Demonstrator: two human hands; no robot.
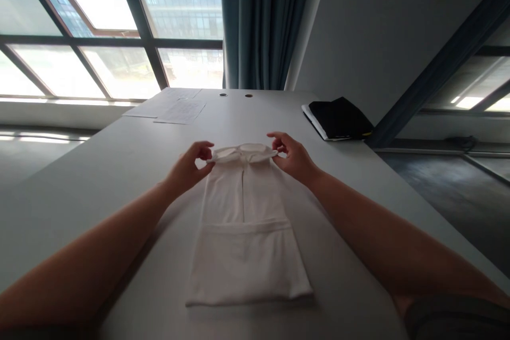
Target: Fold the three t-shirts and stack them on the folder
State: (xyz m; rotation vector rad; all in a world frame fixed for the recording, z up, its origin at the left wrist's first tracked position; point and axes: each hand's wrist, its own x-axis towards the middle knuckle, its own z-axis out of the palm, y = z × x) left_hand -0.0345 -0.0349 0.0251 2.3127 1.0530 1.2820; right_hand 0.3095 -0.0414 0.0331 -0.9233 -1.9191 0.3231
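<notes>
A white shirt (247, 260) lies folded into a long narrow shape in front of me. Its two sides meet at a line down the middle, and a band of cloth is folded up over the lower part. At the far end, around the rounded neckline, the cloth is slightly raised. My left hand (191, 164) pinches the far left corner between thumb and fingers. On the opposite corner, my right hand (292, 156) has a similar pinch. Both forearms reach in from the bottom corners, one on each side of the shirt.
The shirt rests on a white table (131, 159). Printed paper sheets (181, 110) lie at the far left, near two round holes in the tabletop. A black folder (338, 118) sits at the far right. Beyond are windows, a blue curtain (265, 21) and a wall.
</notes>
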